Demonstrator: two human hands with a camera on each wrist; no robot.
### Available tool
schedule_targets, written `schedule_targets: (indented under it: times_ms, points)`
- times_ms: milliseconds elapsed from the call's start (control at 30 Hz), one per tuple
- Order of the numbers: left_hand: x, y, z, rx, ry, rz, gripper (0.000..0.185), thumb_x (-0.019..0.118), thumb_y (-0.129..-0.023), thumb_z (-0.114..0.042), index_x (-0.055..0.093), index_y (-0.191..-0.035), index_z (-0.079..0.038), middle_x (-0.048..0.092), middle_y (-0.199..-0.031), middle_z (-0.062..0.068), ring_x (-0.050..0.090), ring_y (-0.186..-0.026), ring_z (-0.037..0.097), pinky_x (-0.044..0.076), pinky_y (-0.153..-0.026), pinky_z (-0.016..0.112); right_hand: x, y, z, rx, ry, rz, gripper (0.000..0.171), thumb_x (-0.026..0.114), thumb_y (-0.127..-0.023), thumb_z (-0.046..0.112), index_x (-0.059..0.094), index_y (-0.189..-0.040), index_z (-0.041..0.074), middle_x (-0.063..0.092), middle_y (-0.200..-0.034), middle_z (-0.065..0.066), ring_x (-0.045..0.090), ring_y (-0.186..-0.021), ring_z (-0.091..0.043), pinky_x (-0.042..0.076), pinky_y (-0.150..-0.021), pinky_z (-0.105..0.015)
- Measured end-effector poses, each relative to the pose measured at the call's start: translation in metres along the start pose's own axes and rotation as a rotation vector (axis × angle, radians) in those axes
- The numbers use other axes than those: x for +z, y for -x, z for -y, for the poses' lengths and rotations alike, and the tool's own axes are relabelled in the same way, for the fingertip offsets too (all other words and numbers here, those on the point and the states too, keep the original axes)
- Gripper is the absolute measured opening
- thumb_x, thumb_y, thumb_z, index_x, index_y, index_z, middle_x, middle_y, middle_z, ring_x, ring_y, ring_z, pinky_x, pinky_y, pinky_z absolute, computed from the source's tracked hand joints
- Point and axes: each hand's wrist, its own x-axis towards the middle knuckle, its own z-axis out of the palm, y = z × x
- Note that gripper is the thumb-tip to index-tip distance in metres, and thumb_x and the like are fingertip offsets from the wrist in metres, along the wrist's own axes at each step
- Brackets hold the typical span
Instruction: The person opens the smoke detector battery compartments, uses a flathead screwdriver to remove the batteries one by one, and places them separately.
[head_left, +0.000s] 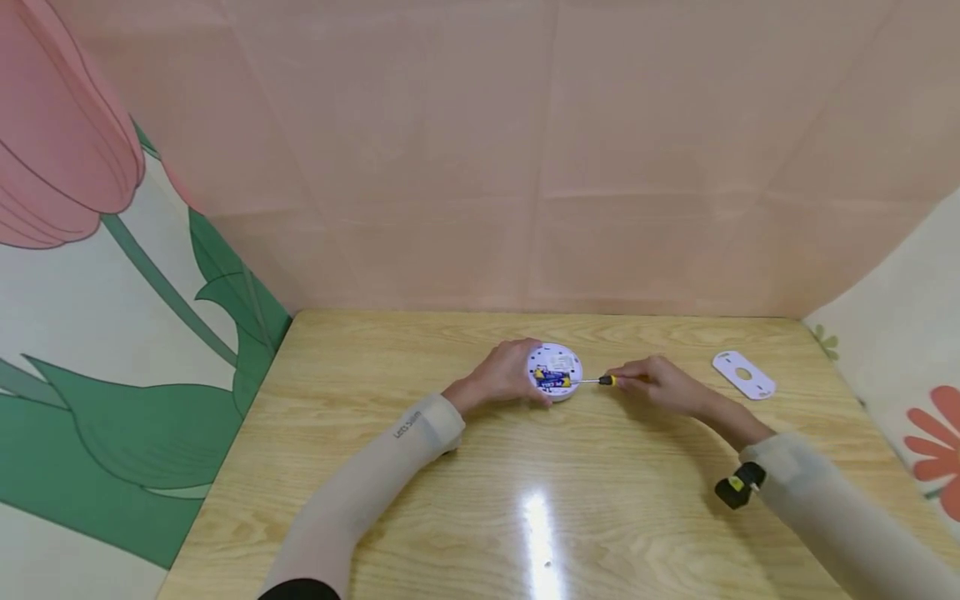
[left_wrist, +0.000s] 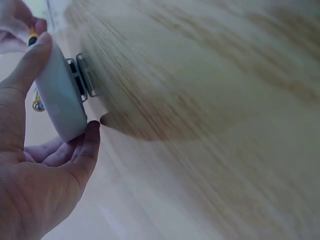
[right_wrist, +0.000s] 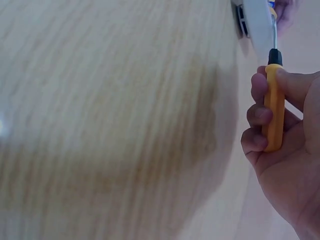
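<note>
A round white device, which looks like a smoke detector, is held by my left hand around its left side. Blue-and-yellow batteries show in its upturned face. In the left wrist view, thumb and fingers grip opposite edges, and a small bracket juts from its underside. My right hand holds a screwdriver with a yellow handle and black collar, fingers curled round the handle. Its shaft points left and reaches over the device's right rim to the batteries; whether the tip touches them I cannot tell.
On the wooden table, right of my right hand, lies a white oblong plate with a round central hole. A pinkish sheet hangs behind the table's far edge, and flower-patterned panels flank both sides.
</note>
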Motion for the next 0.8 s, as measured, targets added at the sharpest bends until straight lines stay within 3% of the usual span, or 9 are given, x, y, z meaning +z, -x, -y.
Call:
schedule_targets:
  times_ms: [333,600,800]
  points:
    - [0.0,-0.001,-0.001,-0.003,-0.002,0.013,0.111,0.102,-0.066,-0.044,0.049,-0.155,-0.003,0.06,-0.151,0.012,0.061,-0.133,0.027,0.047,-0.116,0.035,0.011,0.007,-0.012,0.005,-0.013,-0.03,0.025,0.063,-0.102,-0.004,0.076,-0.124,-0.004,0.077,-0.119,-0.019,0.065,-0.105,-0.001,0.052,-0.087,-0.014]
    - [-0.003,-0.001,-0.002,-0.004,-0.002,0.021,0.112,0.102,-0.066,-0.043,0.048,-0.155,-0.003,0.059,-0.152,0.013,0.06,-0.134,0.027,0.047,-0.117,0.036,0.013,0.008,-0.013,-0.053,-0.052,-0.055,0.025,0.062,-0.102,-0.007,0.074,-0.124,-0.009,0.079,-0.108,-0.015,0.06,-0.088,-0.002,0.047,-0.076,-0.014]
    - [-0.003,-0.001,-0.002,0.001,-0.004,0.025,0.11,0.102,-0.066,-0.043,0.05,-0.155,-0.003,0.06,-0.151,0.012,0.061,-0.133,0.026,0.047,-0.117,0.034,0.014,0.008,-0.015,-0.067,-0.078,-0.056,0.026,0.062,-0.102,-0.008,0.073,-0.126,-0.009,0.079,-0.104,-0.01,0.058,-0.084,-0.002,0.045,-0.073,-0.015]
